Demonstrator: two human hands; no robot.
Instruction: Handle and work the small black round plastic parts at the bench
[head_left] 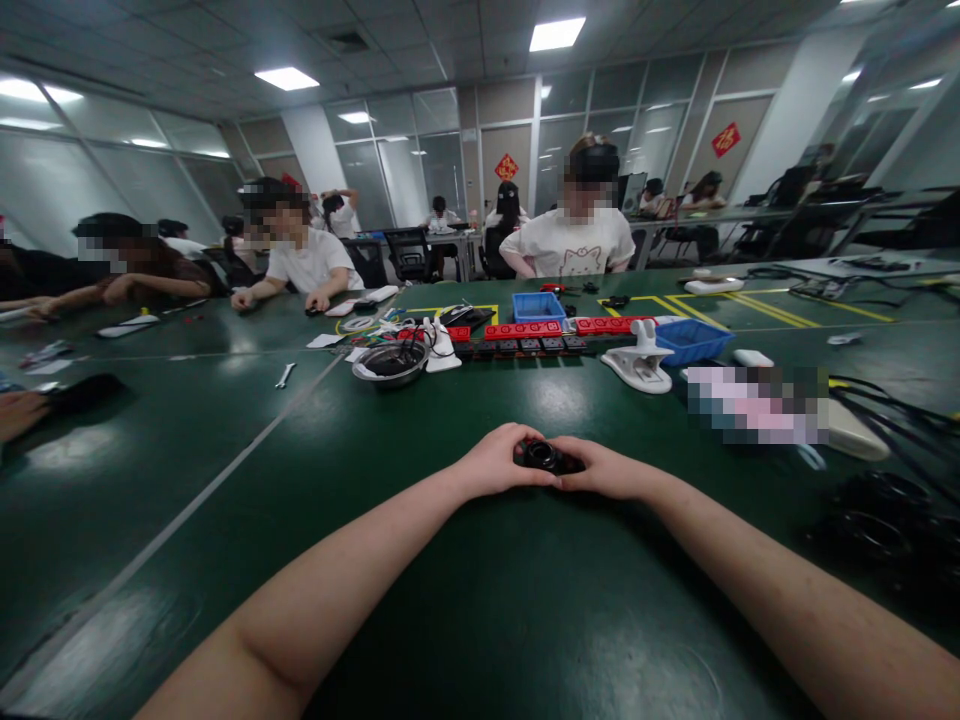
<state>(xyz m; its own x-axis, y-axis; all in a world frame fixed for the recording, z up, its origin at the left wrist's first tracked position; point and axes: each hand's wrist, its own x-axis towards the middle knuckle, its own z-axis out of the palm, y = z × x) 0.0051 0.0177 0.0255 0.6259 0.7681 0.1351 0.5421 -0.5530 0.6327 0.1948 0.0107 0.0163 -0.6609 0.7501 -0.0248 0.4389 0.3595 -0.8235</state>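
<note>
Both my hands meet around a small black part with a round ring-like opening (542, 456) just above or on the green table. My left hand (499, 462) grips its left side, the fingers curled over the back and the thumb along the front. From the other side my right hand (606, 468) closes on it, thumb touching or nearly touching the left one. My fingers cover much of the part, and its exact kind does not show. At the right edge lie several black round parts (874, 525), dark and blurred.
Beyond my hands stand a metal bowl (388, 377) with black contents, red power strips (523, 330), a white clip stand (641, 360) and blue bins (691, 342) (538, 306). A small wrench (285, 375) lies left. Black cables (892, 395) run at right. Several people sit around the table.
</note>
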